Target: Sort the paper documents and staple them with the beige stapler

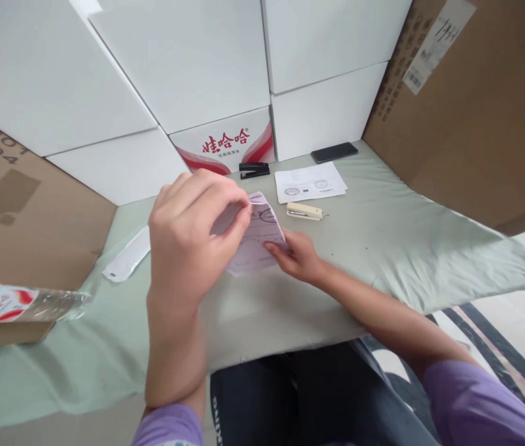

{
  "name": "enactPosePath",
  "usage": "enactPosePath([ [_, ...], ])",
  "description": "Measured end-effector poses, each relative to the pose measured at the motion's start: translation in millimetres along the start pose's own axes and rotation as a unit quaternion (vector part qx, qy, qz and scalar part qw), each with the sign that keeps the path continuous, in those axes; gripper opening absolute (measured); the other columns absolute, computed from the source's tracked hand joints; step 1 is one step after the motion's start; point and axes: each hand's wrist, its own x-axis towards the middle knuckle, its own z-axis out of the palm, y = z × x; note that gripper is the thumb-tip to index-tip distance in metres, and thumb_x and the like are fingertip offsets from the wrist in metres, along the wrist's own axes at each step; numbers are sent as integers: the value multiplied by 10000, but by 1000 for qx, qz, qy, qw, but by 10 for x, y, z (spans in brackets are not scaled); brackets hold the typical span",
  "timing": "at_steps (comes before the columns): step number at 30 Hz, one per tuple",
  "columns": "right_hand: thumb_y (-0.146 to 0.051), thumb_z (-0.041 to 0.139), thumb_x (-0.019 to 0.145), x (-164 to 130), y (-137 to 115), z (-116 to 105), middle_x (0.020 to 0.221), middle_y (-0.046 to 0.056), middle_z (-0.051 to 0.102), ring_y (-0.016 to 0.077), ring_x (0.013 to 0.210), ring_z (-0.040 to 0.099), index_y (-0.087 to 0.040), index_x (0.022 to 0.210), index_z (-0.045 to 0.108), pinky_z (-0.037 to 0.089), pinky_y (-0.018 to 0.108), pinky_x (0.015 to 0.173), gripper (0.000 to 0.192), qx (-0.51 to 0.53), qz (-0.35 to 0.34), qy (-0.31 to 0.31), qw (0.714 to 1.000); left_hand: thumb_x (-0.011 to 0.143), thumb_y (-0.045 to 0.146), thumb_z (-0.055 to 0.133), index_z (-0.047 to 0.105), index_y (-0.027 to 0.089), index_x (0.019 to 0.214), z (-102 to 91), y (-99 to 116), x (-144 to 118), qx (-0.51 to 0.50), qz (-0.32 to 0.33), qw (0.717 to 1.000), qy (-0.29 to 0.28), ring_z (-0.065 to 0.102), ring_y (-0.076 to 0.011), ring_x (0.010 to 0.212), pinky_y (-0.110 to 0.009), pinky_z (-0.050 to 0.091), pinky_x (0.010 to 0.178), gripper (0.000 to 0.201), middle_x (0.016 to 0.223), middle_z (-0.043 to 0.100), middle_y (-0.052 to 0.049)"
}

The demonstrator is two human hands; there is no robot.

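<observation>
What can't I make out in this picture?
All in the head view:
Held white printed paper: partly covered by the bare left hand; fine print too small to read.
Flat white strip: right end hidden behind the left arm or hand.
Clear plastic bottle with red-and-white label: cut off by the left edge.
White stamped sheets: small print unreadable.

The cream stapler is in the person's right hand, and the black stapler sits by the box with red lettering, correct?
Not quite: the cream stapler isn't in the right hand; the head view shows it lying on the pale green cloth, while that hand holds paper. The black stapler does sit by the box with red lettering.
</observation>
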Motion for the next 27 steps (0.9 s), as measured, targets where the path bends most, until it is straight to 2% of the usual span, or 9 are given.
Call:
enactPosePath([
  [4, -381, 494, 1004, -8, 2, 9, 679, 1, 630, 121, 555, 537, -200, 1007, 650, 438, 233, 549, 239, -6, -5, 14, 1000, 864, 123, 657, 604, 243, 850, 21, -24, 8, 12, 37, 999, 11, 646, -229, 881, -425, 471, 777, 131, 929, 722, -26],
  [8, -387, 480, 1007, -6, -4, 3, 709, 7, 650, 133, 578, 554, -206, 1060, 648, 454, 247, 571, 252, -15, 11, 22, 1000, 873, 155, 643, 623, 271, 864, 36, -30, 1, -13, 39, 999, -18, 629, -272, 971, -471, 468, 810, 118, 981, 692, -43],
  [12, -416, 461, 1012, 0, -7, -7, 695, 11, 638, 140, 563, 537, -207, 1057, 644, 447, 260, 561, 281, -25, 20, 21, 999, 892, 210, 624, 649, 296, 896, 21, -19, -7, -14, 37, 999, -15, 612, -303, 1009, -505, 467, 790, 89, 993, 671, -64],
  [17, -396, 467, 1016, -7, 15, 6, 681, 4, 629, 134, 550, 531, -209, 1087, 642, 434, 254, 555, 266, -21, 9, 22, 999, 918, 203, 603, 634, 293, 894, 4, -9, -8, 24, 45, 998, -23, 619, -256, 947, -475, 454, 767, 98, 933, 669, -34],
  [21, -409, 464, 1019, -27, 54, 29, 671, -3, 624, 129, 548, 527, -212, 1069, 633, 424, 248, 549, 264, -18, 15, 7, 1000, 918, 160, 603, 615, 266, 875, 12, -4, -14, 36, 42, 998, -6, 605, -209, 883, -440, 422, 745, 115, 865, 654, 3],
  [27, -392, 462, 1019, -45, 96, 56, 652, -11, 616, 130, 543, 528, -209, 1066, 632, 415, 245, 549, 254, 3, 23, -23, 999, 915, 163, 564, 567, 255, 856, -50, -41, -24, 59, 24, 994, -85, 598, -250, 1035, -446, 393, 815, 109, 886, 637, -23],
])
